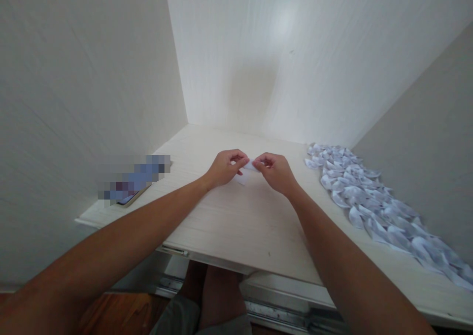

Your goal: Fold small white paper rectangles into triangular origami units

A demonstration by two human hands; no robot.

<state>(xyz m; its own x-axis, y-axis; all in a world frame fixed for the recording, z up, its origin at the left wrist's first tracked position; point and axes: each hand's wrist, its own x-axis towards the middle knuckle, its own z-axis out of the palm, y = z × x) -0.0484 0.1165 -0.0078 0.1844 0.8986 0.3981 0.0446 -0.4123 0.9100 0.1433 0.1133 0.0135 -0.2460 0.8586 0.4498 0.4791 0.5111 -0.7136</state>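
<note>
Between my two hands, just above the pale tabletop [236, 226], is a small piece of white paper [250, 165]. My left hand [229, 166] pinches its left end between thumb and fingers. The right end is pinched by my right hand [272, 170], with the thumb on the near side. A white corner, [240, 179] perhaps of the same paper, shows below my left fingers; I cannot tell whether it belongs to the held piece. The fold of the paper is too small to make out.
Along the right side, against the wall, lies a long heap of folded white paper pieces [369, 202]. A phone [135, 182], its screen blurred out, leans at the left wall. White panels enclose the table on the left, back and right. An open drawer rail [273, 310] runs below the front edge.
</note>
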